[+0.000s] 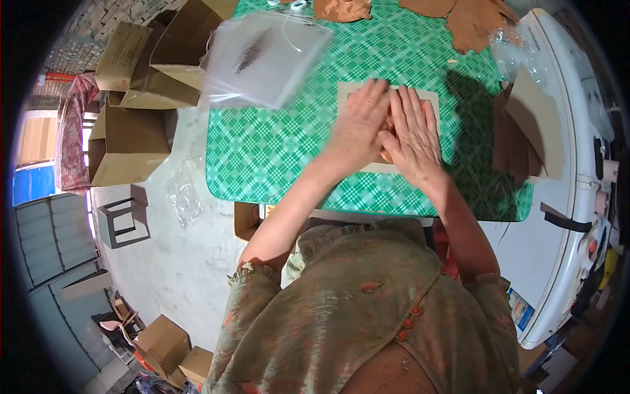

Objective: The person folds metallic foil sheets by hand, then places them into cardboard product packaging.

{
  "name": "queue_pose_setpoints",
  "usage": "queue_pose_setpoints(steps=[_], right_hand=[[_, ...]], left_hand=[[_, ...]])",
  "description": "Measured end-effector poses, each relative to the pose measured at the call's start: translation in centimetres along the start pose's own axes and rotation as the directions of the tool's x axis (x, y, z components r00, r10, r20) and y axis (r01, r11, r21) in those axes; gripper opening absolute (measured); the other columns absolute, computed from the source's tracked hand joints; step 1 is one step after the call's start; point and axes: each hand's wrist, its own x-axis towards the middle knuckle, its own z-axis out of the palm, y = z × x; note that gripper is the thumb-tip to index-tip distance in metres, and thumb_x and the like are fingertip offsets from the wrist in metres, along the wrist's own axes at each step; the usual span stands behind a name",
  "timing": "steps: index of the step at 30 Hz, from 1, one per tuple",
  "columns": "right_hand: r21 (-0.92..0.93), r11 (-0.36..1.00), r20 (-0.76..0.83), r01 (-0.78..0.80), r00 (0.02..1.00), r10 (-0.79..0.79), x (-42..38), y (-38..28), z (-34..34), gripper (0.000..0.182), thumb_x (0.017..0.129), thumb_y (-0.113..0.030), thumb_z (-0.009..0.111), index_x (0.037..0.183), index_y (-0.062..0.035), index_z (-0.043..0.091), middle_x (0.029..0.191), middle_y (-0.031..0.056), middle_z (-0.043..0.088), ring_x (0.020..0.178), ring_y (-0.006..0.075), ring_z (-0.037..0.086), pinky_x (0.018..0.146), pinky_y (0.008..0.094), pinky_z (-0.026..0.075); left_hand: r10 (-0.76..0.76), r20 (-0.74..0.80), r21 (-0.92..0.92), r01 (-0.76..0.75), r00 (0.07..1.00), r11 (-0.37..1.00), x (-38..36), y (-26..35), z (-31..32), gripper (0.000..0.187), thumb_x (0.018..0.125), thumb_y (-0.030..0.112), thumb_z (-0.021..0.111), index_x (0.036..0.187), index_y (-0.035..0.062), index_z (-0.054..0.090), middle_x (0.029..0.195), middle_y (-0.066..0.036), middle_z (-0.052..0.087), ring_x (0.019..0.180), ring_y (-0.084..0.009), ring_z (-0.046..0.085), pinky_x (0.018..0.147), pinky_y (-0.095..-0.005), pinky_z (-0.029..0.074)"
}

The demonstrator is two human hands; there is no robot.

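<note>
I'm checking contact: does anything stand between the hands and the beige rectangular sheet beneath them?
Possibly an orange-brown, seemingly leather piece: it shows between the left hand and right hand, over the beige rectangular sheet. What lies under the palms is hidden.

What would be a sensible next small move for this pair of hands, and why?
Probably lift the left hand aside while the right hand steadies the beige sheet: the spread hands hide most of the brown piece on it, so whether it lies flat can't be told.
</note>
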Motion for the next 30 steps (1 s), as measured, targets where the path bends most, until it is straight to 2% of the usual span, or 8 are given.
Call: queue_pose_setpoints(steps=[2,3,7,11,19,22,25,30], right_hand=[[-0.053,0.999,0.0,0.0,1.0,0.0,-0.1,-0.3,0.1,0.08,0.106,-0.052,0.053,0.167,-0.004,0.03,0.171,0.0254,0.027,0.162,0.0382,0.019,0.131,0.0552,0.011],[-0.078,0.997,0.005,0.003,1.0,-0.003,-0.1,-0.5,-0.1,0.08,0.105,-0.051,0.055,0.166,-0.0047,0.032,0.17,0.0255,0.029,0.161,0.0384,0.02,0.13,0.0556,0.011],[-0.091,0.996,0.021,0.005,1.0,-0.003,0.2,-0.9,-0.7,0.077,0.103,-0.05,0.06,0.163,-0.0077,0.038,0.168,0.0257,0.031,0.16,0.0387,0.022,0.13,0.0573,0.012],[-0.113,0.994,0.04,-0.004,0.999,0.009,0.2,-1.0,-0.6,0.076,0.104,-0.052,0.058,0.164,-0.0094,0.039,0.17,0.0251,0.029,0.162,0.0374,0.019,0.13,0.0601,0.009],[-0.181,0.983,0.039,0.028,0.999,-0.021,0.5,-0.9,-1.2,0.079,0.105,-0.057,0.055,0.166,-0.0109,0.034,0.173,0.0219,0.024,0.163,0.0357,0.014,0.127,0.0676,0.003],[-0.196,0.98,0.073,0.028,0.997,-0.014,1.2,-1.7,-1.7,0.08,0.105,-0.057,0.054,0.166,-0.0107,0.033,0.173,0.0209,0.023,0.163,0.0364,0.013,0.128,0.066,0.004],[-0.064,0.998,0.122,0.013,0.993,-0.005,1.3,-1.7,-0.5,0.08,0.105,-0.057,0.054,0.166,-0.0104,0.032,0.173,0.0205,0.025,0.163,0.038,0.014,0.128,0.0644,0.007],[-0.095,0.994,0.093,0.057,0.995,-0.048,1.2,-1.6,-0.5,0.08,0.103,-0.056,0.057,0.165,-0.0101,0.033,0.171,0.0208,0.029,0.16,0.0404,0.019,0.126,0.0632,0.012]], left_hand=[[-0.029,-0.085,0.053,0.034,0.996,0.998,-1.1,-1.2,-2.4,0.061,0.1,0.016,0.068,0.156,0.004,0.05,0.168,-0.021,0.038,0.158,-0.0418,0.031,0.131,-0.0528,0.024],[-0.038,-0.115,0.086,0.048,0.993,0.995,-1.5,-1.6,-3.7,0.053,0.103,0.016,0.065,0.154,0.0047,0.054,0.166,-0.019,0.043,0.157,-0.0389,0.035,0.131,-0.0528,0.024],[-0.052,-0.046,0.228,0.061,0.998,0.972,-3.9,-3.5,-6.1,0.053,0.103,0.016,0.064,0.155,0.0111,0.054,0.166,-0.009,0.046,0.156,-0.0325,0.038,0.131,-0.0533,0.024],[-0.001,-0.002,0.294,0.001,1.0,0.956,-4.2,-2.9,-5.6,0.049,0.106,0.021,0.062,0.153,0.0127,0.057,0.163,-0.008,0.051,0.155,-0.032,0.041,0.129,-0.0552,0.025],[0.013,-0.007,0.3,-0.01,1.0,0.954,-4.6,-3.5,-5.2,0.049,0.107,0.026,0.062,0.153,0.012,0.057,0.161,-0.008,0.053,0.155,-0.0316,0.04,0.129,-0.0548,0.024],[0.009,-0.003,0.29,-0.008,1.0,0.957,-4.5,-3.6,-5.2,0.049,0.107,0.027,0.061,0.153,0.012,0.057,0.161,-0.009,0.053,0.156,-0.0319,0.04,0.13,-0.0551,0.024],[0.014,0.004,0.286,-0.014,1.0,0.958,-4.3,-3.6,-5.4,0.049,0.107,0.026,0.06,0.154,0.0119,0.056,0.162,-0.009,0.052,0.156,-0.0324,0.039,0.13,-0.0555,0.023],[0.012,0.028,0.296,-0.02,1.0,0.955,-3.9,-3.6,-5.7,0.05,0.107,0.026,0.059,0.155,0.0116,0.054,0.164,-0.008,0.049,0.157,-0.0327,0.037,0.131,-0.0559,0.021]])
